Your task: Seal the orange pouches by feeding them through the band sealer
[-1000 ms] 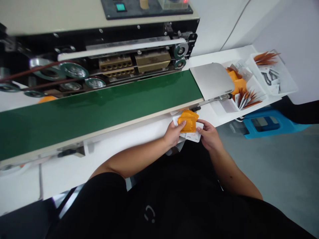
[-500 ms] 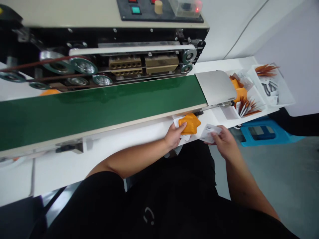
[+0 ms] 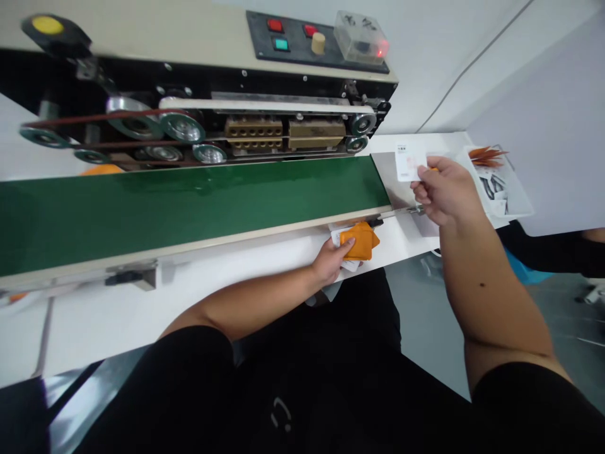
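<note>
So the orange pouch (image 3: 360,241) sits on top of a little stack of white cards (image 3: 341,242), and the left hand (image 3: 332,260) is clamped down on both, fingers curled over, right at the belt's front edge. The right hand (image 3: 447,191) is up high, pinching a white card (image 3: 409,161) between thumb and fingers, just above a steel plate (image 3: 386,171) at the end of the green conveyor belt (image 3: 189,211).

Everything's on a white table (image 3: 198,309) running along the front of a band sealer (image 3: 246,132), with its pulleys and belts exposed and a control panel (image 3: 302,41) on top. Another bit of orange (image 3: 101,169) peeks out behind the conveyor. Off to the right, a white tray (image 3: 508,192) holds brown-tipped sachets (image 3: 486,156), partly blocked by the right hand. Past that there's a pale wall (image 3: 543,82), a grey floor (image 3: 558,309) and a sliver of blue plastic (image 3: 522,268). The person's black shirt (image 3: 283,403) fills the bottom of the view.
</note>
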{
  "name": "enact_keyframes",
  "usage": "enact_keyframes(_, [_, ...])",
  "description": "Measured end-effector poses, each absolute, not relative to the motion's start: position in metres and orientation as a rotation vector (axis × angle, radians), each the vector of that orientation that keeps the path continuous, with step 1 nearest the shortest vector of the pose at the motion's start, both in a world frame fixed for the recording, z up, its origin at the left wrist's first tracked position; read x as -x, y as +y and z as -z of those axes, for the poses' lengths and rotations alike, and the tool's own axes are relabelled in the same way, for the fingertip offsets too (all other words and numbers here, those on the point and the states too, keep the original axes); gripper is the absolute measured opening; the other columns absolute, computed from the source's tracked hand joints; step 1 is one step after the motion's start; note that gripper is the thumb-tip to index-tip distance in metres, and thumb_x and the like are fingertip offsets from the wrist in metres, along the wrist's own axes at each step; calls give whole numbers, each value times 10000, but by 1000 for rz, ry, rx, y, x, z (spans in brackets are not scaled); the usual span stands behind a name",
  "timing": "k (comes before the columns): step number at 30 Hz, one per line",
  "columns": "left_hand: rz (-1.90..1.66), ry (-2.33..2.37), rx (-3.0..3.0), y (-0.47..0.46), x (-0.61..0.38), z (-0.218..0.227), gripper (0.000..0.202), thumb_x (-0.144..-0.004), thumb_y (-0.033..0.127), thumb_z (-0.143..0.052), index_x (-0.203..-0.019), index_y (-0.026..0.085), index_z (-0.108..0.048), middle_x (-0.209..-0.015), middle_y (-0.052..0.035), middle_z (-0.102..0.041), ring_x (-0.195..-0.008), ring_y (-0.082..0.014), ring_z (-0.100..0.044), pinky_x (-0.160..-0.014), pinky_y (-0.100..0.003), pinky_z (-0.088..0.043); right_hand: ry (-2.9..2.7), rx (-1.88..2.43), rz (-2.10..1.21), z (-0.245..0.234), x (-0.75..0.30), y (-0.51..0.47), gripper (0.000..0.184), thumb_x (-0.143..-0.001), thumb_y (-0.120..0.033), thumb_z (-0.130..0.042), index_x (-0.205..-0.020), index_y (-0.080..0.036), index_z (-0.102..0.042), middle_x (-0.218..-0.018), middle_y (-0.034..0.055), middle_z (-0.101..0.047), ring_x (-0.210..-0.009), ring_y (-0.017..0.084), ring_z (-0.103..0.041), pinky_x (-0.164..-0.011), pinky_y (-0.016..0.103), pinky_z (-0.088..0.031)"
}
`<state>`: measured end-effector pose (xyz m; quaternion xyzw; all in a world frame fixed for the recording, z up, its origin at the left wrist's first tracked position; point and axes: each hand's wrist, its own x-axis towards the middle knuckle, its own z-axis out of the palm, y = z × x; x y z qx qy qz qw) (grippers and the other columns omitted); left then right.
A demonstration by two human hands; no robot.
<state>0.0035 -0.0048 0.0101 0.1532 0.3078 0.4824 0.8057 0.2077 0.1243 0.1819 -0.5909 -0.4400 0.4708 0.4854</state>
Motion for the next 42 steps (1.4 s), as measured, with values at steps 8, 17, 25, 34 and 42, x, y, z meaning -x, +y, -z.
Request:
enact_keyframes(8, [-1009, 642, -312, -5, -4, -9, 716, -824, 533, -984, -1359, 172, -672, -1220, -141, -791, -943, -265, -798, -720, -396, -699, -1046, 1539, -1289, -179, -187, 168, 241, -971, -231, -859, -970, -208, -619, -655, -29, -656, -445, 68, -505, -391, 130, -340])
enact_keyframes(17, [-1002, 668, -293, -3, -7, -3, 661, -857, 502, -964, -1352, 180, -667, -1217, -138, -791, -924, -263, -797, -719, -417, -705, -1177, 1567, -1310, -189, -122, 179, 163, -1098, -223, -714, -973, -190, -614, -648, -32, -622, -442, 52, -455, -402, 141, -275])
enact_keyframes(25, [-993, 619, -314, -1, -2, -8, 785, -782, 564, -1004, -1384, 177, -682, -1267, -154, -795, -978, -276, -794, -792, -429, -690, -1200, 1231, -552, -149, -159, 63, 302, -947, -432, -845, -1127, -249, -685, -848, -15, -629, -518, 80, -496, -469, 223, -383])
enact_keyframes(34, [-1096, 723, -537, -7, -22, -21, 709, -793, 524, -1001, -1331, 210, -664, -1256, -84, -775, -1155, -253, -740, -1102, -416, -580, -838, 1184, -1295, -18, -153, -57, 709, -945, -872, -592, -1397, -334, -689, -1473, 106, -710, -1454, 312, -639, -1114, 506, -602])
enact_keyframes(42, [-1079, 1163, -1203, -5, -45, -25, 951, -801, 391, -972, -1603, 185, -505, -1402, -172, -681, -1408, -394, -603, -1307, -536, -386, -673, 1027, -1576, -16, -193, -31, 666, -951, -883, -603, -1393, -397, -712, -1482, 25, -745, -1405, 287, -703, -1112, 519, -630])
